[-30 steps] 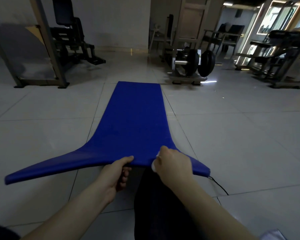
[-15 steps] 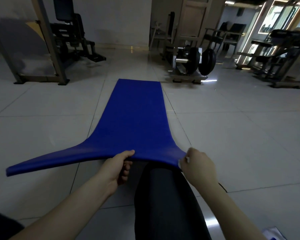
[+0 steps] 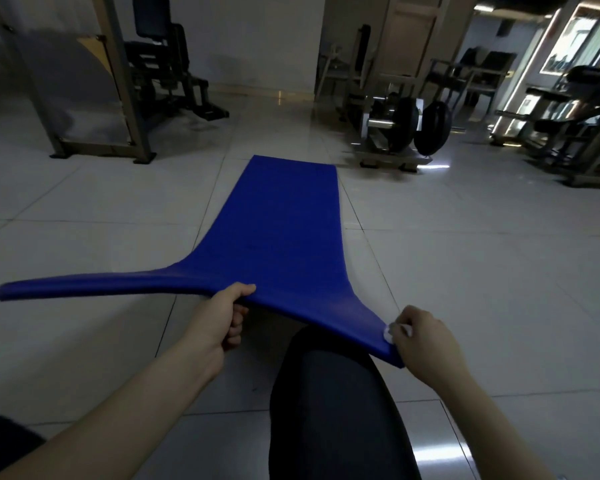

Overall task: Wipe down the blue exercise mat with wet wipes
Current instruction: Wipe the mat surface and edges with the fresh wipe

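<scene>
The blue exercise mat (image 3: 281, 230) stretches away from me over the tiled floor, its near end lifted above my dark-clad knee. My left hand (image 3: 222, 317) grips the raised near edge, thumb on top and fingers curled beneath. At the mat's near right corner my right hand (image 3: 426, 341) pinches a small white wet wipe (image 3: 390, 332) against the edge. The mat's near left corner sticks out far to the left, off the floor.
A weight machine with black plates (image 3: 406, 129) stands just past the mat's far right end. A metal frame (image 3: 118, 98) and a black bench machine (image 3: 167, 71) are at the back left. More gym equipment (image 3: 568, 126) lines the right side. Pale tiled floor (image 3: 465, 271) surrounds the mat.
My right hand slid with the wipe along the mat's near edge, from beside my left hand out to the right corner. My left hand kept its grip and the view shifted slightly.
</scene>
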